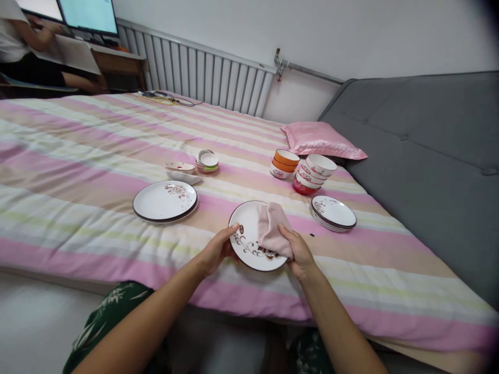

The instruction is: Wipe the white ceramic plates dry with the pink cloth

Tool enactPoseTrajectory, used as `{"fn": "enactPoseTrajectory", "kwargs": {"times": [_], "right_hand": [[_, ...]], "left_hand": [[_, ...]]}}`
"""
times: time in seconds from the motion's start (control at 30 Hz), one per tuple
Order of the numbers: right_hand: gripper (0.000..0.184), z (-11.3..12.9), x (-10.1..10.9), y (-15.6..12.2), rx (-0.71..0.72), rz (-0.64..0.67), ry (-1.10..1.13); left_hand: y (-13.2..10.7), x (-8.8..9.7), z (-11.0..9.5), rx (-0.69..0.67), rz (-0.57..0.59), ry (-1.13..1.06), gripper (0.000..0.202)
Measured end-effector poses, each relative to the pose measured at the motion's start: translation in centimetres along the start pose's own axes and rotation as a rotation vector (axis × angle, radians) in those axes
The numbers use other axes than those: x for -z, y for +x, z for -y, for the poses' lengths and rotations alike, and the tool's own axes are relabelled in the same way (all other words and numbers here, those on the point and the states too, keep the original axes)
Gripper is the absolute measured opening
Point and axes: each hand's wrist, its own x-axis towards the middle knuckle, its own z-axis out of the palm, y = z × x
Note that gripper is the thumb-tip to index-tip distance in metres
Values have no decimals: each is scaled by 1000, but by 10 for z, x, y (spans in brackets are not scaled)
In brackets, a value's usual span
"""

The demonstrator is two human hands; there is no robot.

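Observation:
A white plate (244, 249) with a dark rim and brown flower pattern is held tilted above the near edge of the bed. My left hand (218, 249) grips its left rim, thumb on top and fingers underneath. On the plate's right side, my right hand (299, 252) is closed on a folded pink cloth (273, 228) that lies against the plate's face and covers part of the pattern. To the right rests a short stack of similar plates (333, 212). Larger oval plates (156, 200) are stacked on the left.
Stacked bowls (286, 160) in orange and white stand beside taller stacked bowls (317, 169). Small dishes (206, 160) sit left of centre. A pink pillow (322, 139) lies by the grey headboard (421, 156). Cables (167, 97) lie at the far edge; a person (23, 47) sits at a desk.

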Motion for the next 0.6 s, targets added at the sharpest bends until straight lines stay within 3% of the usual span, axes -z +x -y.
{"fn": "enactPoseTrajectory", "kwargs": {"times": [0.2, 0.3, 0.6], "right_hand": [[30, 6, 3, -3, -71, 125, -58], [29, 6, 3, -3, -70, 107, -58], [35, -1, 0, 1, 30, 10, -18]], "left_hand": [[-6, 3, -6, 212, 8, 174, 20], [-5, 3, -3, 188, -8, 156, 20], [2, -9, 7, 94, -198, 41, 15]]}}
